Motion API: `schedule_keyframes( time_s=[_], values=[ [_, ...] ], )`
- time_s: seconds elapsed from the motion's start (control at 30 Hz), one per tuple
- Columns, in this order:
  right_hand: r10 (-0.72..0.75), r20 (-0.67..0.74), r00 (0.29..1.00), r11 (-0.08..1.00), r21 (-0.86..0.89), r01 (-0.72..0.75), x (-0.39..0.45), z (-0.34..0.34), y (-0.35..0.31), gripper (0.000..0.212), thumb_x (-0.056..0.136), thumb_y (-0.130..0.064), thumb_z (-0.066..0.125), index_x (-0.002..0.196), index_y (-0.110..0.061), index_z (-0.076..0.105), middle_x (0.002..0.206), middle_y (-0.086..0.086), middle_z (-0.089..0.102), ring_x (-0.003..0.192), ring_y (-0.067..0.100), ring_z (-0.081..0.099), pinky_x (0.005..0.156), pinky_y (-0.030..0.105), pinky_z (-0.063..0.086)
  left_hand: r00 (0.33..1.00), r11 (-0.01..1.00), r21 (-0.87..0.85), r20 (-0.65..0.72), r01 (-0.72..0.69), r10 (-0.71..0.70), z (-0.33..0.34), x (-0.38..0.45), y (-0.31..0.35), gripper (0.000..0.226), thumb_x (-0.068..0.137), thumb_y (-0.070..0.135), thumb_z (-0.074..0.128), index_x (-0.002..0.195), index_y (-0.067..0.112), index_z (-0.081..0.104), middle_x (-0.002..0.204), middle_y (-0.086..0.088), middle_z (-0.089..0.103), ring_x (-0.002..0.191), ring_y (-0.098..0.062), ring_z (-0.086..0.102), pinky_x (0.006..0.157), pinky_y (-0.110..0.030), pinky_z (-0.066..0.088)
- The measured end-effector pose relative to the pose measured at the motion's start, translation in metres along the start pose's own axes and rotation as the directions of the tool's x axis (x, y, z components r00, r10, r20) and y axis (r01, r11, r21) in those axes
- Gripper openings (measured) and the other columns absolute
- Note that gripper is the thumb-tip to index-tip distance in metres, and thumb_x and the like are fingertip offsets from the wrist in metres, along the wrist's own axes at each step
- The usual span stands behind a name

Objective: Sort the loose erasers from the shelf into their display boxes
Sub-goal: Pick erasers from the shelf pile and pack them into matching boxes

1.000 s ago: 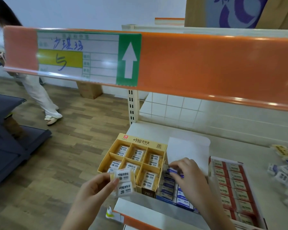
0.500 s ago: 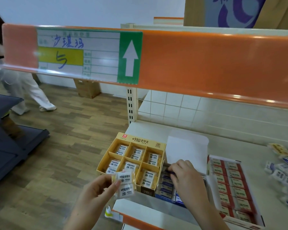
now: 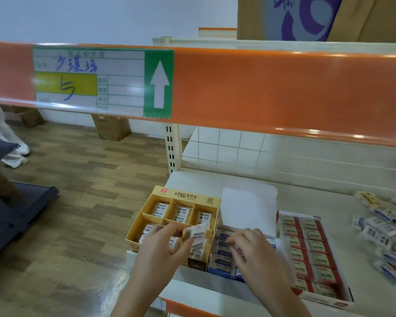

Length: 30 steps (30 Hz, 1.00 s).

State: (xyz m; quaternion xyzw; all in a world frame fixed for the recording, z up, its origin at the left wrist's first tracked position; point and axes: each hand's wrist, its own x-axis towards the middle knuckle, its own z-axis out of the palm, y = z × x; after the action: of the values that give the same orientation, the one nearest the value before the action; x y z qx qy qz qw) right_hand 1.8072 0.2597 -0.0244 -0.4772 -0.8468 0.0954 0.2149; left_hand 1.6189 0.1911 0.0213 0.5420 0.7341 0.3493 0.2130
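Where a second ago our left hand (image 3: 167,245) held its erasers out over the wooden floor, short of the shelf, it now sits above the front compartments of the yellow cardboard display box (image 3: 169,223), its fingers curled round a small stack of white wrapped erasers (image 3: 198,236) with dark print. Our right hand (image 3: 253,250) has stayed at the blue display box (image 3: 220,259) next to it, fingers bent down onto the rows of blue-labelled erasers; we cannot tell whether it pinches one. The person in white trousers (image 3: 2,143) has moved further left, nearly out of view. The yellow box is divided into six compartments, each holding white erasers marked 2B. To the right, a red-and-white display box (image 3: 311,252) holds rows of red-labelled erasers. A loose heap of wrapped blue-and-white erasers (image 3: 384,229) lies on the pale shelf (image 3: 329,197) at the far right.
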Motion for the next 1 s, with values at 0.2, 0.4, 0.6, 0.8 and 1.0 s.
schedule_keyframes(
  time_s=[0.2,0.4,0.6,0.8,1.0],
  values=[
    [-0.028,-0.055,0.998,1.000,0.002,0.028,-0.006,-0.002,-0.002,0.026,0.065,-0.021,0.084,0.081,-0.033,0.067,0.084,-0.021,0.059,0.080,-0.004,0.054,0.056,-0.001,0.024,0.996,1.000,0.005,0.085,-0.014,0.014,0.003,0.006,0.001,0.026,0.089,0.031,0.059,0.093,0.050,0.041,0.094,0.019,0.057,0.078,0.006,0.058,0.055,-0.009,0.047],
    [-0.022,-0.061,0.998,0.999,0.032,0.024,-0.010,0.002,-0.002,0.026,0.067,-0.020,0.083,0.082,-0.034,0.066,0.086,-0.022,0.057,0.086,-0.007,0.047,0.067,-0.002,0.025,0.991,0.992,0.126,0.132,-0.007,-0.010,0.002,0.013,-0.004,0.020,0.090,0.035,0.057,0.101,0.047,0.045,0.107,0.014,0.059,0.088,-0.001,0.059,0.068,-0.013,0.050],
    [-0.013,-0.067,0.998,0.999,0.030,0.015,-0.010,0.004,-0.003,0.026,0.068,-0.019,0.082,0.083,-0.034,0.065,0.085,-0.022,0.057,0.093,-0.002,0.043,0.068,-0.001,0.027,0.989,0.939,0.322,0.120,-0.118,0.083,0.012,0.017,-0.003,0.026,0.090,0.044,0.053,0.115,0.045,0.052,0.123,0.025,0.053,0.122,-0.006,0.036,0.100,-0.026,0.031],
    [-0.001,-0.032,0.999,0.998,0.067,0.003,-0.010,0.004,-0.002,0.029,0.066,-0.018,0.084,0.082,-0.034,0.065,0.082,-0.022,0.055,0.081,-0.003,0.051,0.065,0.000,0.028,0.989,0.886,0.444,0.115,-0.135,0.092,0.016,0.017,-0.007,0.026,0.091,0.046,0.051,0.117,0.047,0.052,0.132,0.023,0.035,0.128,-0.009,0.022,0.108,-0.029,0.021],
    [0.014,0.040,0.999,0.995,0.097,-0.018,-0.008,-0.006,-0.003,0.016,0.090,-0.027,0.060,0.104,-0.033,0.064,0.102,-0.021,0.055,0.102,-0.006,0.044,0.067,0.000,0.029,0.984,0.874,0.456,0.134,-0.167,0.118,0.015,0.021,-0.008,0.028,0.091,0.048,0.050,0.119,0.045,0.050,0.129,0.021,0.039,0.126,-0.007,0.028,0.106,-0.028,0.024]
  ],
)
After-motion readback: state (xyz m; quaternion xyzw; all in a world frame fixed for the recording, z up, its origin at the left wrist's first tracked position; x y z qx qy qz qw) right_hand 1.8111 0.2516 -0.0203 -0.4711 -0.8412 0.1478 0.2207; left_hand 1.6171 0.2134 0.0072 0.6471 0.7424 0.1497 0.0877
